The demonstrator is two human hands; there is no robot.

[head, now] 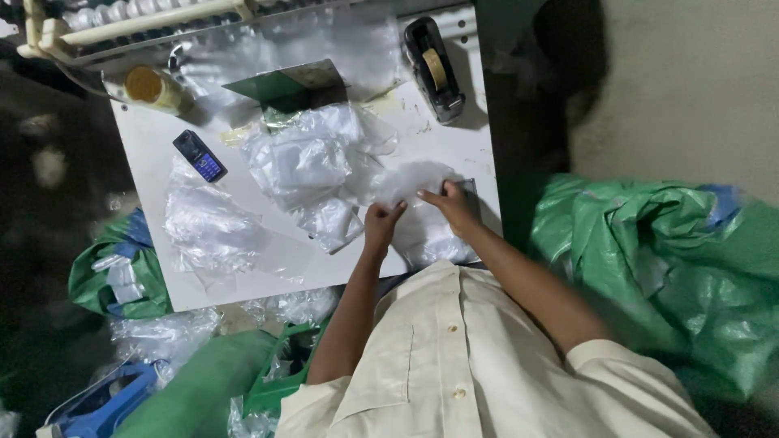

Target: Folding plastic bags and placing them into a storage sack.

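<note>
Both my hands work at the near edge of a white table [154, 162]. My left hand [380, 225] pinches the edge of a clear plastic bag [414, 180] lying flat on the table. On the same bag, at its right side, my right hand [456, 207] presses down with closed fingers. A heap of similar clear plastic bags [312, 162] lies just left of my hands. More crumpled clear plastic [207, 219] sits further left on the table.
A black tape dispenser [436, 69] stands at the back right, a dark mobile phone [200, 155] at the left, a yellow-capped jar [150, 86] at the back left, a green card [284, 85] behind the heap. Big green sacks [665, 268] crowd the right; green bags [114, 276] and plastic lie lower left.
</note>
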